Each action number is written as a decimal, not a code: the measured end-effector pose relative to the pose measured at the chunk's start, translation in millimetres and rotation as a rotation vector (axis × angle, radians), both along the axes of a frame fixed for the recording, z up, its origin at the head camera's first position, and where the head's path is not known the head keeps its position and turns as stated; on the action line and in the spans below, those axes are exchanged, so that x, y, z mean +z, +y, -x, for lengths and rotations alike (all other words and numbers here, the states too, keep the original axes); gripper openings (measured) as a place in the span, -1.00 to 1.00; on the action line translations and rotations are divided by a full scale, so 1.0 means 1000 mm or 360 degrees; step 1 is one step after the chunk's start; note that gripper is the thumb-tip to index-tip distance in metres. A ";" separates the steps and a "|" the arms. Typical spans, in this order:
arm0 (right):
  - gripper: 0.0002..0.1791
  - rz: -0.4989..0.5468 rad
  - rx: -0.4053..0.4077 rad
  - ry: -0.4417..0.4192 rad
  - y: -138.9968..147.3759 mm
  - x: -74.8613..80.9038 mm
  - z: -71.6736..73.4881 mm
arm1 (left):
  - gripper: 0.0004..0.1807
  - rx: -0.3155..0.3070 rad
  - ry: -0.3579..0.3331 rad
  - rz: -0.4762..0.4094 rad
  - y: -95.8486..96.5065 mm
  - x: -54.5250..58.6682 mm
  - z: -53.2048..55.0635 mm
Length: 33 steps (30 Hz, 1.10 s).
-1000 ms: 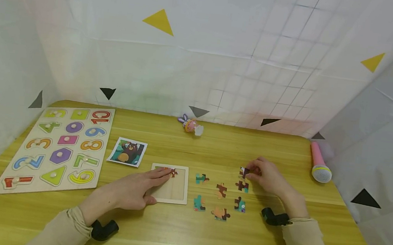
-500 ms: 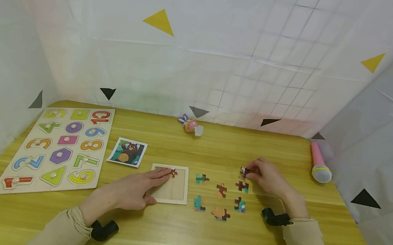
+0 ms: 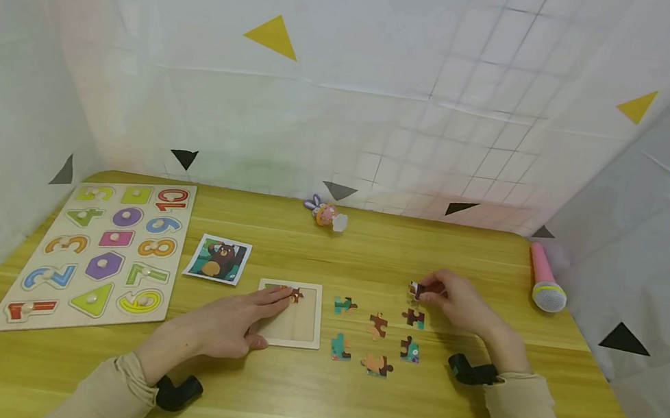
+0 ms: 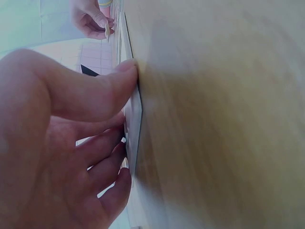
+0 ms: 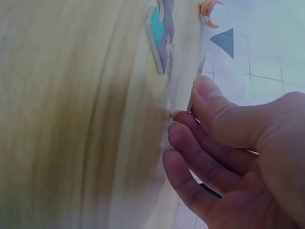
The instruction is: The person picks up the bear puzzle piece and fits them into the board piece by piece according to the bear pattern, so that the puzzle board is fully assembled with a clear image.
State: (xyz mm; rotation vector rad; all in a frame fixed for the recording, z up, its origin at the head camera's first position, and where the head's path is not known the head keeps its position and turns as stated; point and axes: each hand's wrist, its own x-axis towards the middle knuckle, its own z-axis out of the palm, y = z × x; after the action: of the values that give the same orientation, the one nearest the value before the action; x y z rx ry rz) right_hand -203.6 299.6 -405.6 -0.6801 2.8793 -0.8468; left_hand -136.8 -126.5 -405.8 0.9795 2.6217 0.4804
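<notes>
The right hand [image 3: 465, 305] pinches a puzzle piece [image 3: 414, 289], between two and three o'clock from the wooden tray [image 3: 318, 317]; the left hand [image 3: 227, 326] rests on that tray, fingers extended. A bear card [image 3: 219, 260] lies toward its ten o'clock.

Lane for right hand [image 3: 463, 305] and held piece [image 3: 415, 290] — strip of table [image 3: 378, 262] beyond loose pieces [image 3: 379, 325], toy rabbit [image 3: 325, 215] farther back. Low straight path to tray [image 3: 304, 323] meets green piece [image 3: 340, 305] near right rim. Left hand [image 3: 225, 324] blocks tray's left part; room over right part. Microphone [image 3: 543, 275] well apart, off to right — picture card [image 3: 218, 260] beyond left hand.
</notes>
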 end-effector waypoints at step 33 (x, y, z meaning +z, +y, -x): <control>-0.77 -0.0169 0.0275 0.0148 -0.066 0.024 -0.014 | -0.20 -0.0001 0.0041 0.0052 0.005 -0.001 0.000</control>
State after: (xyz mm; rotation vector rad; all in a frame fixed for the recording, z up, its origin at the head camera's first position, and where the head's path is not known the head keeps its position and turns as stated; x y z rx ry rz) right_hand -189.4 233.8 -381.4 -0.9630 2.8664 -0.6522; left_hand -137.3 -121.6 -406.7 0.9828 2.6431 0.4260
